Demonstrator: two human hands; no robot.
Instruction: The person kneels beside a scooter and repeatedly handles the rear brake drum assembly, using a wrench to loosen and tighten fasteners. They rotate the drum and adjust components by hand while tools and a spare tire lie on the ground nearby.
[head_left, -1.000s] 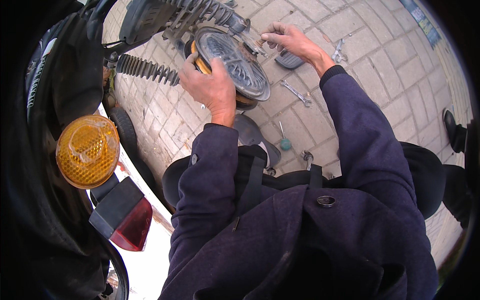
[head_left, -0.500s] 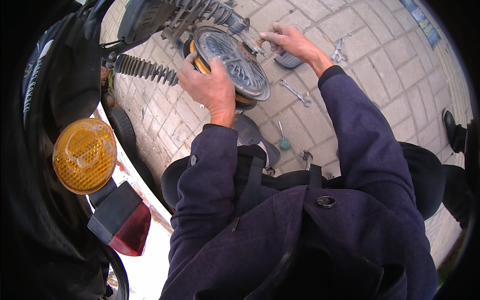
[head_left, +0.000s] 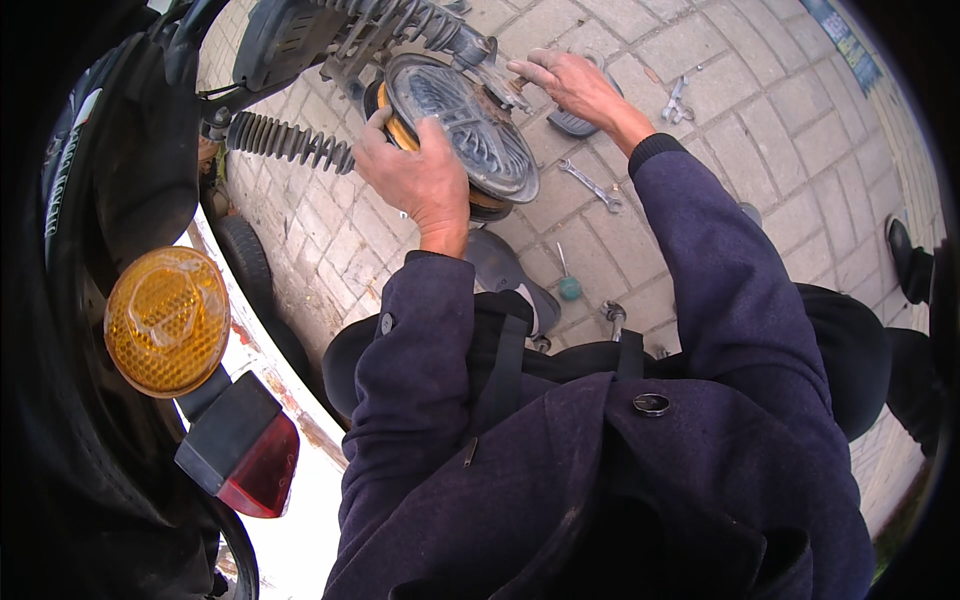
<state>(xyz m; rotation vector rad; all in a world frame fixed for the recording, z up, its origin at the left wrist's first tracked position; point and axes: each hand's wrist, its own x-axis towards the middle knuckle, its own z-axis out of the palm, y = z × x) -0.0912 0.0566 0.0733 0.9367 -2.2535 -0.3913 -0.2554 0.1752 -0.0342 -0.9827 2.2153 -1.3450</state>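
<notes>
My left hand grips the near rim of a round ribbed grey cover mounted on the side of a scooter's engine, with an orange ring behind it. My right hand rests at the cover's far upper edge, fingers stretched toward the metal parts there; I cannot tell whether it holds anything. A black coil spring runs to the left of the cover.
Wrenches lie on the paving: one right of the cover, more farther back. A screwdriver with a green handle lies near my knee. The scooter's amber indicator and red tail lamp sit at the left.
Both hands keep their places on the cover; the view has shifted slightly.
</notes>
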